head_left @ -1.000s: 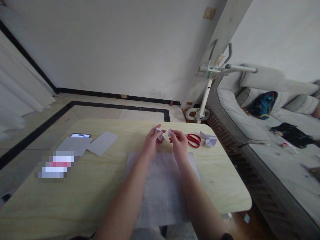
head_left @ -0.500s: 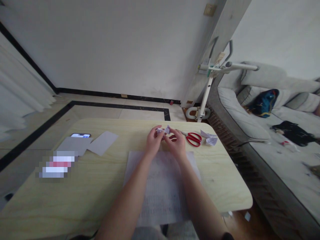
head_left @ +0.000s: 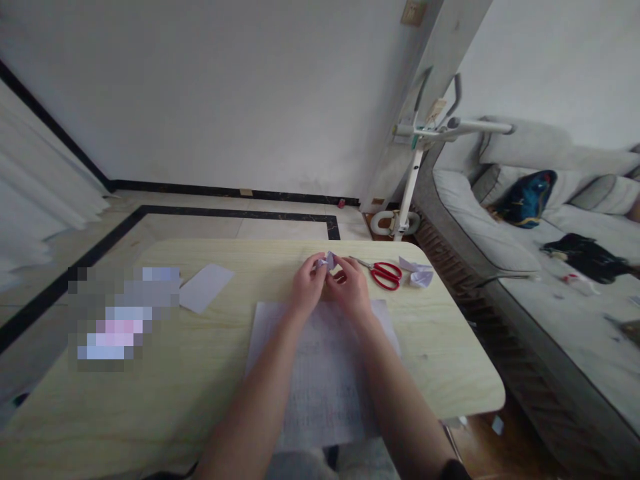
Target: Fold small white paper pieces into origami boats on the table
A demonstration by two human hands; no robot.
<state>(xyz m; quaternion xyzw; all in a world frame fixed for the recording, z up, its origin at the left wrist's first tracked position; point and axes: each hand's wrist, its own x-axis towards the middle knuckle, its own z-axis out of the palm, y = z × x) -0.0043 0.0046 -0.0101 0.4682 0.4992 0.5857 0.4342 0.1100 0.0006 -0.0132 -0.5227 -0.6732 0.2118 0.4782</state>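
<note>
Matt folded paper [head_left: 331,261], smooth wood-grained tabletop [head_left: 440,360], metal-bladed scissors [head_left: 374,267] with plastic-looking handles [head_left: 393,267], cloth sofa [head_left: 555,300].

A pale table [head_left: 450,377] carries scissors [head_left: 386,276] and papers [head_left: 207,288].

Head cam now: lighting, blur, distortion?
Head view: dim light, no strong glare; soft shadow on the table left of left forearm; print on large sheet too blurred to read; folded paper soft; mosaic covers table's left part; sofa looks wide-angle stretched.
</note>
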